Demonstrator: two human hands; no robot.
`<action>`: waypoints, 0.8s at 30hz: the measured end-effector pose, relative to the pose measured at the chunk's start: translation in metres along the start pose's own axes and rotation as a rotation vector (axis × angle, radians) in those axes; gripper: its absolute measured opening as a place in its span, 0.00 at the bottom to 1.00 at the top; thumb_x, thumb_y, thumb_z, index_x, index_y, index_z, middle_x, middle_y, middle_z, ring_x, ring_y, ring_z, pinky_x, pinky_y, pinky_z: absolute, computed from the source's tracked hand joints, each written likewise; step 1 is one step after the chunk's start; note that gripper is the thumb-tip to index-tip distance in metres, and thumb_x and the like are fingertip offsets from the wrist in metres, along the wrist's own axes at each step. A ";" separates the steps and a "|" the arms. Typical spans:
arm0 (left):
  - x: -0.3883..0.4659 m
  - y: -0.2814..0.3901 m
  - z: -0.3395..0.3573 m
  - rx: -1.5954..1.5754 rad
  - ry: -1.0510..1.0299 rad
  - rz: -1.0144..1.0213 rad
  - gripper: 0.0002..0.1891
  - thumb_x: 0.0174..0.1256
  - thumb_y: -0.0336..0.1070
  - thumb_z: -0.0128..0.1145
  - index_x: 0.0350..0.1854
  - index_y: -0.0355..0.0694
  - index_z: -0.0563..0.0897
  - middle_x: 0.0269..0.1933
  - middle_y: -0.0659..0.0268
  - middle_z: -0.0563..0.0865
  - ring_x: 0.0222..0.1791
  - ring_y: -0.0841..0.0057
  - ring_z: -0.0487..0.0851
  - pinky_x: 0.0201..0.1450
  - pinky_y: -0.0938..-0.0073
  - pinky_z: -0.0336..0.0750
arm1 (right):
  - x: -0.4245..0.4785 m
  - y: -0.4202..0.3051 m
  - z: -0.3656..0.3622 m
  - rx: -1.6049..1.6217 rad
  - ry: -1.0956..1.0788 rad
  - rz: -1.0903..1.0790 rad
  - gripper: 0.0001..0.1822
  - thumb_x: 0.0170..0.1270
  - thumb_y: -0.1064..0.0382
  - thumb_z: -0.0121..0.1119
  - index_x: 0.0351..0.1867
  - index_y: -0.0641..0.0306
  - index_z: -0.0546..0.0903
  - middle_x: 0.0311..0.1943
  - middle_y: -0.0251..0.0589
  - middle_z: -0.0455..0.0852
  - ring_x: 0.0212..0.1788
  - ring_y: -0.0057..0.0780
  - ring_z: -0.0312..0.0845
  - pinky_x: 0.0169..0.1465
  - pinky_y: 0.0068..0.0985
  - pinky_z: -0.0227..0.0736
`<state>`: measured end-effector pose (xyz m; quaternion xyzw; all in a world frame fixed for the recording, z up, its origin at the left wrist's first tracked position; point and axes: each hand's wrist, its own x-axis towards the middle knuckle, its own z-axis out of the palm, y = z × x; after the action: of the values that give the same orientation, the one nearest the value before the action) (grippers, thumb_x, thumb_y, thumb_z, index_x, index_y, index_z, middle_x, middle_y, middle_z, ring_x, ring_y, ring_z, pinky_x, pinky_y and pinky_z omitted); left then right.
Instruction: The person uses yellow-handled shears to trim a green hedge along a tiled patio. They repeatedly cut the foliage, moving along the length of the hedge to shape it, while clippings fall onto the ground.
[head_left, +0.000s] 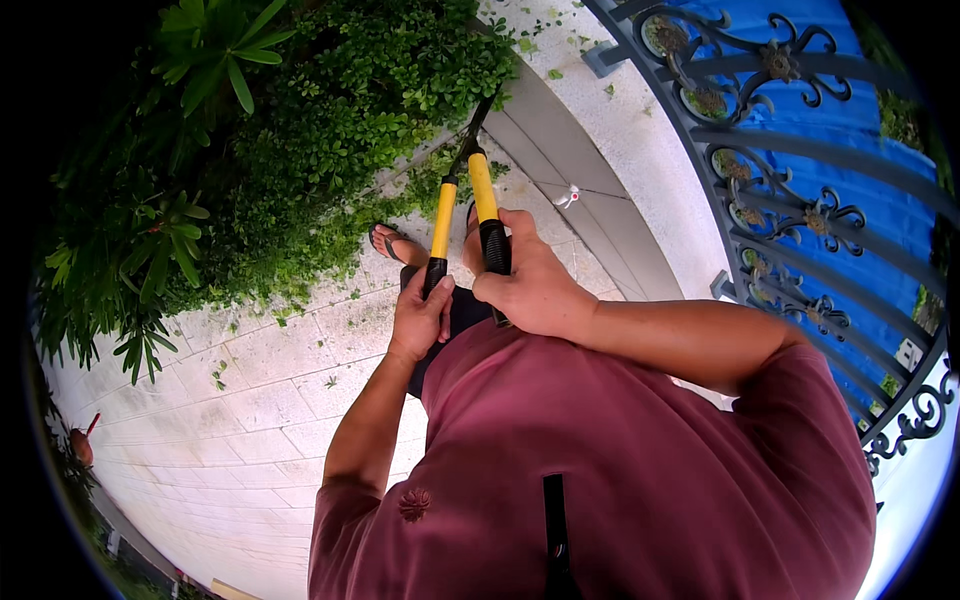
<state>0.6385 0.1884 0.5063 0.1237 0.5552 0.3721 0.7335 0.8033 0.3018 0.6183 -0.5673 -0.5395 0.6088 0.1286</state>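
A pair of hedge shears (484, 187) with yellow handles and black grips points away from me. My left hand (422, 313) is wrapped around the black grip of the left handle. Around the thicker-looking grip of the other handle, my right hand (534, 279) is closed. The handles are close together, with a narrow gap between them. Their dark blades (478, 124) reach to the right edge of a trimmed green hedge (375, 90), beside a low wall. Leaves partly hide the blade tips.
Leaf clippings (330, 259) litter the pale paving (277, 420) by my sandalled feet (394, 244). On the right, a low wall (645, 157) carries a dark ornamental metal fence (795, 135) with blue sheeting (847, 172) behind. A small white-and-red object (570, 196) is at the wall's face. Longer-leaved plants (176, 232) overhang the left.
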 end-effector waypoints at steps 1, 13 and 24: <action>-0.005 0.000 0.010 -0.010 0.013 0.001 0.13 0.82 0.38 0.57 0.61 0.39 0.78 0.24 0.70 0.77 0.11 0.81 0.72 0.13 0.78 0.66 | 0.005 -0.002 0.010 -0.029 -0.061 0.066 0.29 0.58 0.66 0.68 0.58 0.76 0.70 0.40 0.43 0.83 0.39 0.30 0.81 0.43 0.26 0.78; -0.063 -0.008 -0.086 0.227 0.022 -0.183 0.19 0.77 0.34 0.61 0.67 0.38 0.79 0.19 0.76 0.73 0.09 0.85 0.69 0.12 0.80 0.64 | -0.003 -0.073 -0.087 0.610 -0.461 0.661 0.18 0.55 0.66 0.65 0.46 0.71 0.80 0.25 0.45 0.81 0.14 0.28 0.73 0.14 0.26 0.63; 0.026 -0.018 -0.053 0.150 0.054 -0.082 0.18 0.78 0.47 0.64 0.61 0.42 0.81 0.22 0.73 0.75 0.11 0.82 0.70 0.14 0.77 0.64 | 0.050 -0.022 -0.080 0.319 -0.313 0.391 0.11 0.51 0.61 0.68 0.30 0.68 0.83 0.22 0.39 0.82 0.14 0.26 0.73 0.13 0.26 0.61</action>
<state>0.6008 0.1816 0.4578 0.1451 0.6056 0.3023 0.7217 0.8434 0.3898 0.6262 -0.5322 -0.3307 0.7793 0.0119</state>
